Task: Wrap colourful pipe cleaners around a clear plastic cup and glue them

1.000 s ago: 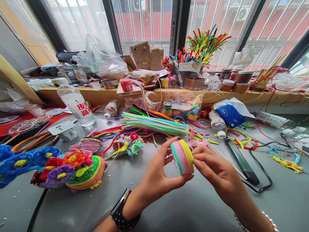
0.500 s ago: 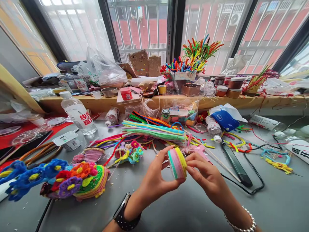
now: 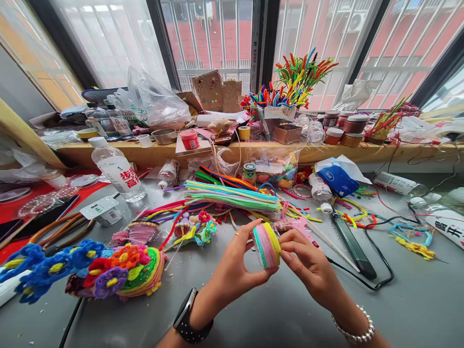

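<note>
Between both hands, above the grey table [image 3: 253,314], I hold a small round coil of pipe cleaners [image 3: 266,245] in teal, pink and yellow bands. My left hand [image 3: 234,268] cups it from the left, thumb underneath and fingers over the top. My right hand [image 3: 308,263] pinches its right, yellow edge with fingertips. A black watch sits on my left wrist and a bead bracelet on my right.
A bundle of pastel pipe cleaners [image 3: 232,192] lies just beyond the hands. Finished flower pieces [image 3: 119,270] sit at left, a water bottle [image 3: 118,169] behind them. A black tool with cord [image 3: 353,249] lies at right. The window ledge [image 3: 232,147] is crowded with jars and craft supplies.
The view has shifted slightly. Both hands keep hold of the coil and have drawn a little nearer and lower; the right fingers have moved along its edge.
</note>
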Available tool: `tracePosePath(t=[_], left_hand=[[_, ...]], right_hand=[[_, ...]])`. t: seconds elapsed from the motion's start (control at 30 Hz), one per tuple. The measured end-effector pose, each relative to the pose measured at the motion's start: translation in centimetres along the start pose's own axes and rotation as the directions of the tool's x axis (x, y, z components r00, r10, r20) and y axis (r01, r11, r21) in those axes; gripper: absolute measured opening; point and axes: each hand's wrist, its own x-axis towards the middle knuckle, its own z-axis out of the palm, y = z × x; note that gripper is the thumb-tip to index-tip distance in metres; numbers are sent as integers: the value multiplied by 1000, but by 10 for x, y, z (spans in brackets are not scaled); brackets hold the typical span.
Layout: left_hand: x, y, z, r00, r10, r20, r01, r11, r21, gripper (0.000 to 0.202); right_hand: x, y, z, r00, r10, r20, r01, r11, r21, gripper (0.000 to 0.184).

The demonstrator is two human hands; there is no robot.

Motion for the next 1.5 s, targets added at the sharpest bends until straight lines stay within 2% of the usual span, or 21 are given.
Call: tracePosePath(t=[0.17,0.3,0.37,0.47,0.53,0.57,0.63,0.67,0.73,0.83,0.93,1.0,1.13,1.27,1.37,1.5], left_hand=[[0,-4,-6,999,43,33,-44,998,44,71],[2,-9,-16,990,142,20,-143,970,195,66],[4,-13,-21,970,236,-57,-206,925,319,65],[7,-16,-27,901,300,-314,-155,897,414,62],[8,-13,-30,830,275,-485,-108,933,344,64],[8,-10,-30,807,222,-547,-97,964,249,66],[8,-3,-31,790,96,-605,-125,992,-6,68],[8,1,-31,788,35,-614,-155,978,-143,67],[9,6,-31,808,-88,-582,-185,901,-393,60],[13,8,-35,849,-251,-465,-158,719,-676,52],[14,6,-39,870,-345,-352,-130,529,-839,51],[15,5,-41,876,-369,-310,-118,461,-880,50],[14,6,-41,870,-395,-295,-109,429,-896,47],[14,8,-40,875,-392,-285,-103,425,-899,46],[14,8,-40,881,-383,-277,-100,421,-902,47],[15,8,-39,885,-381,-269,-96,415,-905,49]], right_hand=[[2,2,2,1000,19,-2,-19,999,-42,21],[3,6,5,999,32,-37,-35,994,-105,25],[4,9,6,994,33,-102,-48,987,-154,29],[6,15,1,976,25,-216,-78,968,-239,29],[10,18,-6,958,14,-287,-102,950,-296,27],[13,20,-10,948,5,-318,-114,939,-325,27],[19,24,-19,930,-21,-367,-130,914,-384,24],[24,26,-23,926,-36,-376,-133,901,-412,22],[32,31,-30,931,-61,-360,-123,876,-466,20],[45,40,-39,943,-84,-322,-110,834,-540,21],[55,51,-51,948,-85,-308,-126,786,-606,22],[61,57,-61,949,-68,-309,-154,753,-639,20],[68,64,-86,949,-10,-315,-223,686,-693,27],[77,62,-100,964,79,-255,-248,618,-746,27],[85,62,-95,977,125,-171,-212,579,-787,28],[96,64,-64,991,135,14,-62,540,-839,30]])
